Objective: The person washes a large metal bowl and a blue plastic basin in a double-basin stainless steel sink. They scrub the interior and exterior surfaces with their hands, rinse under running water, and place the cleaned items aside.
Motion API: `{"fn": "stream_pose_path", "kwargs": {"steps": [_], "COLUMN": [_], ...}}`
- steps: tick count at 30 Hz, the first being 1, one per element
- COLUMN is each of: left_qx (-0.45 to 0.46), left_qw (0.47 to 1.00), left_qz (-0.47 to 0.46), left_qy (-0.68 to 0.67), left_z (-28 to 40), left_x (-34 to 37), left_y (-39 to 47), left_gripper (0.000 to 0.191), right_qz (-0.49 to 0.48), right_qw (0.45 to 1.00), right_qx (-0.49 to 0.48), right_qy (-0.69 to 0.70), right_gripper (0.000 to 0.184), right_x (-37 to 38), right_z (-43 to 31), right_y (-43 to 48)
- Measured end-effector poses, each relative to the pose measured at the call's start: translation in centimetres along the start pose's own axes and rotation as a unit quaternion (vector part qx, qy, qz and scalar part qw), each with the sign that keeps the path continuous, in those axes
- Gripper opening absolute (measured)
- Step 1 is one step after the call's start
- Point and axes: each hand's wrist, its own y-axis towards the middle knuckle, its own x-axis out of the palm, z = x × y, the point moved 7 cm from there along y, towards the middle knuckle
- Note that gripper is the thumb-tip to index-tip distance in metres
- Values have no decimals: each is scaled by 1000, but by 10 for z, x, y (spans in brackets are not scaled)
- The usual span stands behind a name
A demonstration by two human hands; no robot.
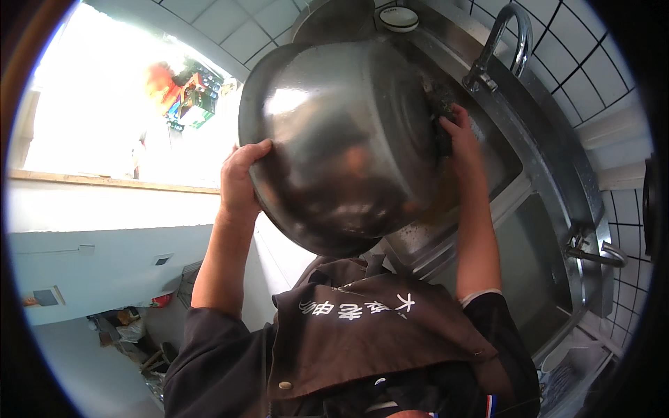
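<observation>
A large stainless steel basin (334,141) is held up on its side in front of me, its wet outer wall facing me. My left hand (241,175) grips its wide rim, thumb on the outside. By the base, my right hand (462,138) holds a dark scouring pad (442,102) that seems to touch the metal. The basin is partly over a stainless steel sink (496,141). Its inside is turned away and hidden, as are most fingers of my left hand.
A curved faucet (515,39) rises behind the sink, and another tap (596,253) serves the neighbouring water-filled sink compartment (528,282). A small white dish (399,19) sits at the back corner. Bright boxes and bags (191,99) stand to the left.
</observation>
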Motion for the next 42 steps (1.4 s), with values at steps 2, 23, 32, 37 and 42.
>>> {"fn": "stream_pose_path", "kwargs": {"steps": [2,23,32,37,42], "left_qx": [-11,113,62,78,89], "left_qw": [1000,970,970,965,964], "left_qz": [10,-198,-226,-229,-225], "left_qy": [-25,82,71,96,109], "left_z": [-7,85,64,56,53], "left_x": [-8,105,137,139,124], "left_y": [0,-16,-19,-28,-28], "left_gripper": [22,23,32,43,46], "right_qz": [-3,56,-70,-51,-148], "right_qw": [995,897,686,711,877], "right_qx": [71,-386,-606,-600,-317], "right_qy": [-74,-208,-396,-363,-330], "right_gripper": [50,30,40,38,43], "right_x": [-4,55,145,140,95], "right_z": [37,-212,-242,-262,-249], "right_y": [18,-132,-170,-96,17]}}
